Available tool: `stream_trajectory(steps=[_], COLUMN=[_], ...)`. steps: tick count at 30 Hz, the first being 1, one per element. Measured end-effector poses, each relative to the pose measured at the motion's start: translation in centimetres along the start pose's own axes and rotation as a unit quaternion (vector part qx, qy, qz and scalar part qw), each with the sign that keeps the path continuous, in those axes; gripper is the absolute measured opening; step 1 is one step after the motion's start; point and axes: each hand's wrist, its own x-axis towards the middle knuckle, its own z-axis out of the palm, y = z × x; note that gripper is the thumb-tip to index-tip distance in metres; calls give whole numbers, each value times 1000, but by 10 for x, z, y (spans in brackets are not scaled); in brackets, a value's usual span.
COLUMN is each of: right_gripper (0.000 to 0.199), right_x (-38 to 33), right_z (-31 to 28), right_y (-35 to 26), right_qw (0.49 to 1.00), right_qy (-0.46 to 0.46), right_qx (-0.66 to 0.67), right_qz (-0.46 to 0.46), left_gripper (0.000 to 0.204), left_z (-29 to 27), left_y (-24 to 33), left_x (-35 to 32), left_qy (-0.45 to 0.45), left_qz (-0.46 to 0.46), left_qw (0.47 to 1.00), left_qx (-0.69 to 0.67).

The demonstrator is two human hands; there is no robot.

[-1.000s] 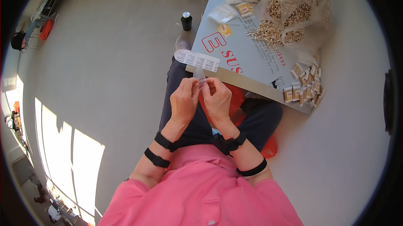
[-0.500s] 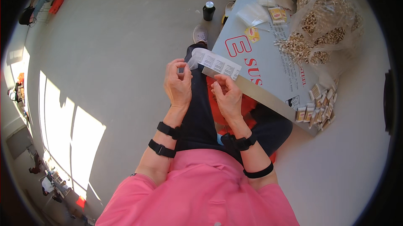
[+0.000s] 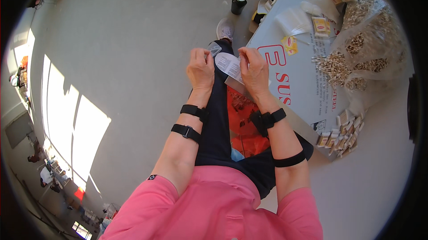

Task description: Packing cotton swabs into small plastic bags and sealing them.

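Observation:
My left hand (image 3: 200, 69) is closed in a pinch, with a small clear plastic bag (image 3: 215, 49) at its fingertips, above my dark-trousered leg. Facing it, my right hand (image 3: 255, 71) has thumb and fingers pressed together; what they hold, if anything, is hidden. Between the hands a white strip of printed labels (image 3: 228, 65) curves over the near corner of the table, partly covered by my right hand.
On the blue-grey table (image 3: 292, 86) stands a large clear bag of cotton swabs (image 3: 372, 46), some spilling out. Several small swab packs (image 3: 341, 135) are heaped near its edge. Empty clear bags (image 3: 292, 20) and a yellow card (image 3: 290, 45) lie farther back. A black bottle (image 3: 238, 4) stands on the floor.
Both hands have moved away from me and to the right, closing into tighter pinches. My right hand now covers part of the label strip. The whole view has shifted a little.

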Motion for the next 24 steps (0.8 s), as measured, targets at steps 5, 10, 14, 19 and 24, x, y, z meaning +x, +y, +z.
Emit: stream_trajectory(steps=[5, 10, 14, 19, 24], right_gripper=[9, 14, 19, 20, 22], right_x=[20, 40, 50, 54, 64], right_z=[20, 33, 37, 41, 35], right_y=[10, 10, 9, 18, 25], right_qw=[999, 998, 990, 977, 966], right_qy=[-8, -69, -130, -204, -251], right_qx=[-13, 13, 8, 38, 50], right_qz=[-35, 5, 50, 40, 45], left_gripper=[9, 10, 10, 13, 47], left_z=[2, 5, 1, -6, -10], left_y=[2, 2, 7, 12, 14], left_x=[-1, -10, -19, -29, -44], left_qy=[2, 20, 20, 5, -3], left_qz=[17, 27, 29, 86, -78], left_qw=[1000, 999, 999, 996, 982], left_qx=[5, 5, -9, -3, -172])
